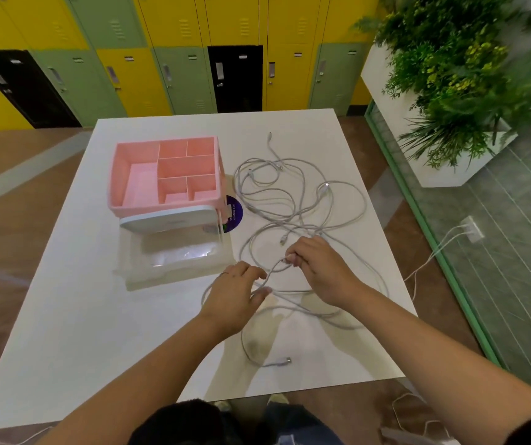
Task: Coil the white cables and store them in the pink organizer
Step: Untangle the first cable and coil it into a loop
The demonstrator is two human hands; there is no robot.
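Pinching one connector end of the white cables (293, 200) with the right hand (317, 268), fingers curled tight on it, probably to fix a start point for the first coil. Reaching alongside with the left hand (235, 290), fingers relaxed and apart, thumb and forefinger either side of the same strand without clamping it; judged ready to draw in slack. Leaving the remaining cable uncoiled in loose overlapping loops, right of the pink organizer (115, 175), none yet inside its compartments. Keeping the organizer close: raised on a clear lidded box (168, 220), just beside the tangle, for a short transfer. Working on a plain white bench (97, 316), with yellow, green and black lockers (174, 75) behind and a white planter (444, 178) of greenery against a glass partition (498, 284) to the right.
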